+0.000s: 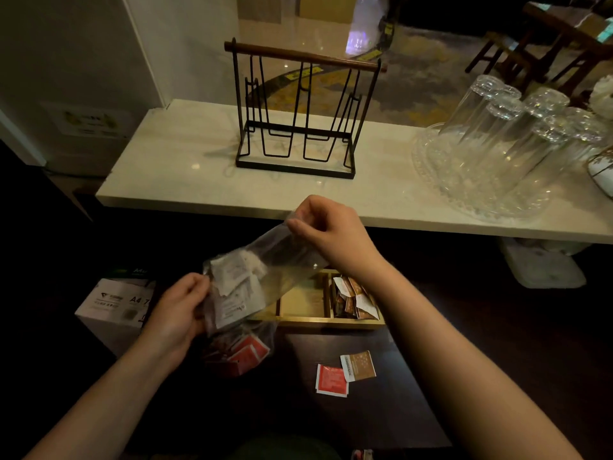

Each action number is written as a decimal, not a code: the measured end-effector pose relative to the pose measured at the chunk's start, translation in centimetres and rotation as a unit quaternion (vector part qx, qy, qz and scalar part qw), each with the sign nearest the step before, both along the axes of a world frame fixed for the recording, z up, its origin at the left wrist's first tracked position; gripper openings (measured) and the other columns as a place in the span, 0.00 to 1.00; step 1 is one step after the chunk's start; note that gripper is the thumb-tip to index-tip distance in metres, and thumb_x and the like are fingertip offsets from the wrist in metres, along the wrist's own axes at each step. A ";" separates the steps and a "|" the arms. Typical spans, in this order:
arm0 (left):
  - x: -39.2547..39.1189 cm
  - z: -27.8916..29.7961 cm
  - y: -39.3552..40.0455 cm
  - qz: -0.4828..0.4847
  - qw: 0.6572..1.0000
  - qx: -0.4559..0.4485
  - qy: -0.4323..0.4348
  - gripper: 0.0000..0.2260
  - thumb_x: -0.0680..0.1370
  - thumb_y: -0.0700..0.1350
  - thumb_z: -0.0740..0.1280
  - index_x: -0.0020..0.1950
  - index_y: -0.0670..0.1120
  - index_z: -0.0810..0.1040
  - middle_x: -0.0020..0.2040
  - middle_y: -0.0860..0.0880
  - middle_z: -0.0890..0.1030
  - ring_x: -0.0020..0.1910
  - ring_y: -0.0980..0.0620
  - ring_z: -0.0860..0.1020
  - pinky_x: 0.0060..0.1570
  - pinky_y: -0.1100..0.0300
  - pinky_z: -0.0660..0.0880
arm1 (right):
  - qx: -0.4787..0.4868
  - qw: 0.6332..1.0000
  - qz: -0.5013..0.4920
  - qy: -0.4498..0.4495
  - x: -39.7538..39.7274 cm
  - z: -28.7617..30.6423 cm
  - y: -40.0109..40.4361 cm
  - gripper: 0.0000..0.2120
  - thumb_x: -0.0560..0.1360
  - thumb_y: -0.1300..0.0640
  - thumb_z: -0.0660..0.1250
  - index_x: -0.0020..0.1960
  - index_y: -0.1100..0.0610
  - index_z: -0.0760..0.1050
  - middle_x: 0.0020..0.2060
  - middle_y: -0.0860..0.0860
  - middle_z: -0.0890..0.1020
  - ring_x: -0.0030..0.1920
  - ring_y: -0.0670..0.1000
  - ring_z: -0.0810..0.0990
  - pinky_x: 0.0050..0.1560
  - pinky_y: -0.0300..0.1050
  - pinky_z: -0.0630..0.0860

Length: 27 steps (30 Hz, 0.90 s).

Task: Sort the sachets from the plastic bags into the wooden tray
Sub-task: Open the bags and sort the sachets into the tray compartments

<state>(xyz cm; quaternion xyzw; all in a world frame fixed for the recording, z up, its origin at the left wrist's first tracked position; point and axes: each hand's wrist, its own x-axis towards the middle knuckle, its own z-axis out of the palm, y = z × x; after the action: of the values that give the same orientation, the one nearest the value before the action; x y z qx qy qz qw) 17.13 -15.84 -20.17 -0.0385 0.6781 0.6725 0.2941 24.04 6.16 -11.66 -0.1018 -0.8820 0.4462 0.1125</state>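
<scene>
Both our forearms bare, reaching fwd. Our left hand (pixel 177 308) sits low, fingers curled, gripping the clear bag (pixel 265 270) at its filled end. Our right hand (pixel 326 232) is higher, thumb & fingertips pinching its open end.

Two hands stretch a clear plastic bag (pixel 265 270) of white sachets (pixel 237 287) — left hand (pixel 177 313) gripping its base, right hand (pixel 326 234) pinching its mouth — above a wooden tray (pixel 305 302).

2 hands (pixel 179 307), 2 plastic bags (pixel 265 260), 1 wooden tray (pixel 302 302).
</scene>
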 end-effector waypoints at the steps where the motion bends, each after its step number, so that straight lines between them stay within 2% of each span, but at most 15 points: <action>1: -0.5 0.3 -0.2 0.000 0.999 -0.027 0.033 0.13 0.81 0.42 0.57 0.37 0.45 0.71 0.31 0.46 0.74 0.24 0.57 0.74 0.20 0.66 0.72 | 0.006 1.000 0.007 -0.020 -0.2 -0.4 0.6 0.01 0.76 0.55 0.66 0.46 0.52 0.75 0.40 0.47 0.80 0.43 0.47 0.80 0.45 0.40 0.79; 4: -2.2 1.5 -0.4 -0.002 0.989 -0.082 0.126 0.14 0.81 0.43 0.56 0.36 0.44 0.69 0.28 0.46 0.72 0.20 0.57 0.72 0.18 0.67 0.69 | 0.008 0.998 0.021 -0.058 -0.5 -2.2 2.2 0.01 0.75 0.58 0.68 0.47 0.54 0.77 0.41 0.50 0.82 0.43 0.49 0.82 0.48 0.45 0.81; 7: -3.5 2.6 -0.3 -0.005 0.969 -0.127 0.211 0.16 0.81 0.45 0.57 0.33 0.48 0.69 0.26 0.45 0.71 0.21 0.50 0.70 0.21 0.63 0.67 | 0.010 0.996 0.029 -0.084 -0.5 -3.8 3.1 0.01 0.74 0.57 0.69 0.46 0.53 0.78 0.40 0.49 0.83 0.42 0.49 0.82 0.49 0.47 0.81; 9: -3.9 3.8 0.0 -0.018 0.943 -0.183 0.276 0.16 0.81 0.46 0.58 0.33 0.47 0.69 0.26 0.47 0.72 0.24 0.50 0.69 0.24 0.60 0.65 | 0.005 0.995 0.028 -0.093 -0.4 -4.6 3.3 0.01 0.73 0.56 0.70 0.45 0.52 0.79 0.40 0.50 0.83 0.42 0.50 0.82 0.49 0.46 0.80; 11: -3.9 5.1 0.4 -0.031 0.905 -0.244 0.347 0.15 0.80 0.46 0.59 0.36 0.41 0.70 0.30 0.44 0.73 0.28 0.49 0.69 0.29 0.56 0.64 | -0.018 0.995 0.018 -0.093 -0.4 -5.2 3.4 0.02 0.72 0.56 0.71 0.44 0.54 0.80 0.40 0.51 0.84 0.43 0.51 0.82 0.48 0.43 0.80; 13: -3.8 6.5 0.9 -0.036 0.875 -0.274 0.397 0.15 0.80 0.46 0.59 0.37 0.39 0.70 0.32 0.43 0.73 0.31 0.50 0.70 0.31 0.57 0.64 | -0.040 0.995 0.005 -0.091 -0.3 -5.6 3.5 0.03 0.72 0.56 0.72 0.44 0.55 0.81 0.40 0.52 0.85 0.43 0.52 0.82 0.48 0.43 0.79; 17: -3.6 7.3 1.8 -0.036 0.853 -0.291 0.432 0.14 0.80 0.47 0.59 0.40 0.40 0.72 0.33 0.46 0.74 0.32 0.51 0.70 0.30 0.59 0.64 | -0.068 0.993 -0.019 -0.093 0.1 -6.4 3.6 0.03 0.71 0.57 0.73 0.43 0.56 0.82 0.40 0.54 0.85 0.42 0.50 0.82 0.45 0.40 0.78; 23: -3.2 7.6 3.1 -0.048 0.849 -0.282 0.445 0.13 0.80 0.49 0.59 0.41 0.42 0.73 0.34 0.46 0.74 0.35 0.46 0.74 0.30 0.56 0.67 | -0.088 0.991 -0.035 -0.099 0.9 -7.6 3.8 0.01 0.72 0.58 0.72 0.42 0.55 0.81 0.39 0.51 0.83 0.40 0.47 0.80 0.44 0.40 0.78; 27: -2.7 8.3 4.1 -0.057 0.849 -0.277 0.447 0.12 0.80 0.48 0.59 0.40 0.43 0.72 0.33 0.50 0.72 0.33 0.53 0.71 0.29 0.59 0.63 | -0.102 0.989 -0.047 -0.098 1.5 -8.0 4.0 0.01 0.72 0.58 0.72 0.42 0.55 0.81 0.39 0.51 0.83 0.41 0.48 0.81 0.45 0.42 0.79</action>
<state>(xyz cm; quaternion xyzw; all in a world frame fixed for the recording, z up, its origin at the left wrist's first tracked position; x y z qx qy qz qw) 14.44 -11.77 -11.90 0.2248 0.8954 0.3834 -0.0258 25.50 10.15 -19.64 -0.1971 -0.8330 0.5157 0.0358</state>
